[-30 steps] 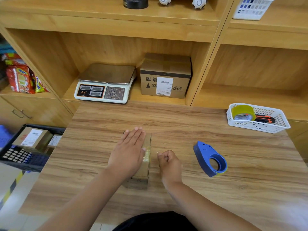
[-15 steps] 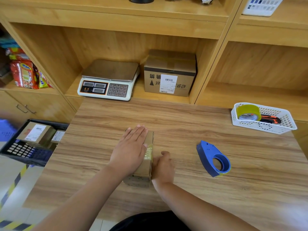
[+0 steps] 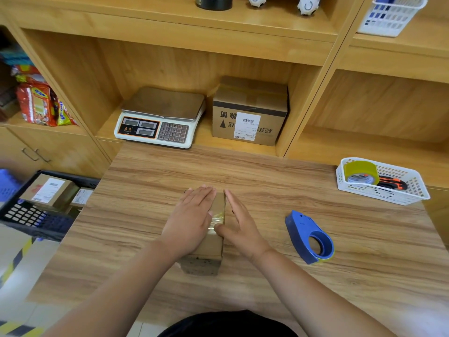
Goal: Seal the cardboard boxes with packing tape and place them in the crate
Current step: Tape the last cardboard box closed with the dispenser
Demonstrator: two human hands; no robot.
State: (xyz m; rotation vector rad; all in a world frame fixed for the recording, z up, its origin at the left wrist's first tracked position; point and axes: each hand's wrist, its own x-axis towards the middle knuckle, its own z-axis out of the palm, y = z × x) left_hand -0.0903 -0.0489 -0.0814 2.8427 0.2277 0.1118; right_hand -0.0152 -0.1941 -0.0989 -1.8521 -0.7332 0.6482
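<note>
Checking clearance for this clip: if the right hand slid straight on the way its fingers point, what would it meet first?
From the right hand, only bare table lies ahead. Past its far edge it would probably meet the right corner of the scale, though depth is unclear.

I count 4 cardboard boxes (image 3: 201, 263) (image 3: 250, 110) (image 3: 49, 190) (image 3: 81, 197), 2 of them inside the 1 crate (image 3: 36, 217). I see also 2 white baskets (image 3: 398, 198) (image 3: 391, 18), 1 scale (image 3: 160, 117), 1 blue tape dispenser (image 3: 308, 237) and 1 yellow tape roll (image 3: 360, 167).

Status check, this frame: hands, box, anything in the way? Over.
Both hands open: left hand flat on box top, right hand pressed along its right side. Tape strip over the edge. Dispenser lies clear, to the right.
</note>
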